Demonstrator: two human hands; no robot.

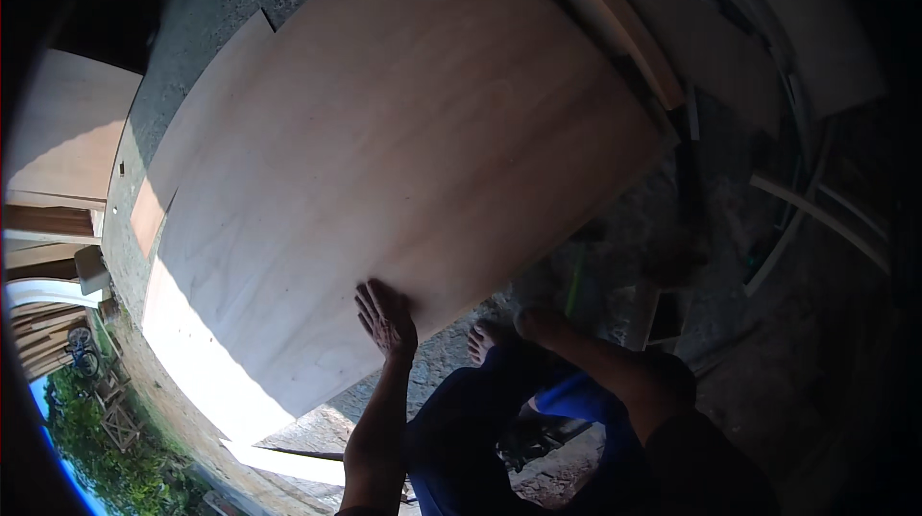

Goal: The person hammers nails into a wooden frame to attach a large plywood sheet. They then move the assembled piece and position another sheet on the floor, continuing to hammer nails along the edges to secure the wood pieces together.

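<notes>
Grey floor (216,7), plywood (403,132) bare ahead, left hand (388,317) near its lower edge

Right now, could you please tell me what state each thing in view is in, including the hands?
Large wooden sheet: lying flat, mostly shaded, one corner brightly sunlit.
Left hand: open, palm down on the sheet.
Right hand: in shadow off the sheet, grip unclear.
Foot: bare.
Wood strip: lying loose, in shade.
Bicycle: outdoors, no rider visible.
</notes>
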